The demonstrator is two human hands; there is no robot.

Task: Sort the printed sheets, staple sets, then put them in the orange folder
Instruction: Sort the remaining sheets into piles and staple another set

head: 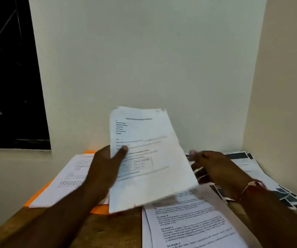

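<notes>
Text pile [188,228] lies nearest, front right on the table [108,230]. My left hand [104,169] grips a raised set of sheets [149,158], thumb on front; my right hand [214,169] is at its right edge, blurred, grip unclear. Orange folder [97,210] lies flat at left, under another pile [68,179].

Seen from one head-worn view only: looking forward and down from close behind left hand [104,170] and right hand [215,169], facing wall [162,59] beyond them, table [108,230] beneath.
</notes>
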